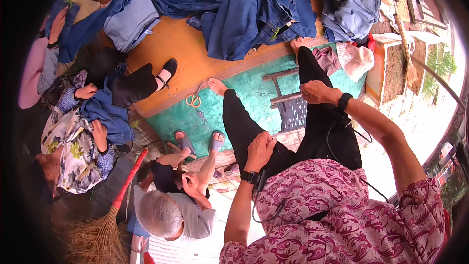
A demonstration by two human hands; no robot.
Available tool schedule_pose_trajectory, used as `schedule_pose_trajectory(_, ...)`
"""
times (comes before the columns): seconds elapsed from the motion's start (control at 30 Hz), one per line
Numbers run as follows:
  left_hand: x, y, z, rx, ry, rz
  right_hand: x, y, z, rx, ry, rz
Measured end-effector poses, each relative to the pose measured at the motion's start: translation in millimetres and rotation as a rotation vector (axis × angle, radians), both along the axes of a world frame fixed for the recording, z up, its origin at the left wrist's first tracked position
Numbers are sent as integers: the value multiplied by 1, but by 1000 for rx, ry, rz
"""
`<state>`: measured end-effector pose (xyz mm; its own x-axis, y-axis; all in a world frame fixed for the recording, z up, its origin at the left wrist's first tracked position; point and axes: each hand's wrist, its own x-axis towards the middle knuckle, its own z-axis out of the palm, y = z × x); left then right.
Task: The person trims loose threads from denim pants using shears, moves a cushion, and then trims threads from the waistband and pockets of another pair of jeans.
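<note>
My left hand (259, 149) lies on my left thigh with its fingers curled against the black trouser cloth (244, 122). My right hand (317, 92) sits on my right knee, fingers bent together and holding nothing. Both wrists carry a black band, and a thin black cable (342, 137) runs across my lap. My bare feet reach toward a wooden platform (181, 49). Yellow-handled scissors (194, 99) lie at its edge beside my left foot (216, 86).
Blue denim garments (254, 14) are heaped on the platform. A person in a floral top (73, 151) holds denim at the left, and a grey-haired person (161, 212) sits below. A red-handled broom (105, 232), grey slippers (184, 142) and a small wooden stool (286, 99) stand nearby.
</note>
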<state>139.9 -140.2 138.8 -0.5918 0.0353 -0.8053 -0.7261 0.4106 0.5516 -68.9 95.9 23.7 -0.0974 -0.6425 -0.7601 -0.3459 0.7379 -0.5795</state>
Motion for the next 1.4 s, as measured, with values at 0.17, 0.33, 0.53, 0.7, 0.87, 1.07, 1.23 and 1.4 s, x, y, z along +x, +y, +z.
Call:
schedule_pose_trajectory(0.17, -10, -1, -57, 47, 33, -44, 43, 10, -98, 189, 5, 66)
schedule_pose_trajectory(0.33, -31, 12, -105, 71, -12, 53, 73, 6, -155, 280, -18, 298)
schedule_pose_trajectory(0.53, -55, 57, -152, 68, 28, 124, 71, 56, -209, 296, -153, 336)
schedule_pose_trajectory(0.7, -51, 61, -171, 78, -17, 116, 78, 34, -217, 364, -309, 398)
schedule_pose_trajectory(0.87, -54, 67, -204, 88, 17, 166, 79, 42, -219, 449, -379, 235)
schedule_pose_trajectory(1.07, -52, 71, -234, 97, -30, 9, 96, 34, -213, 442, -443, 253)
schedule_pose_trajectory(1.23, -65, 71, -247, 145, 47, -24, 138, 38, -239, -402, -232, 104)
schedule_pose_trajectory(1.4, -86, 56, -246, 71, 136, -210, 141, 39, -242, -396, -225, 184)
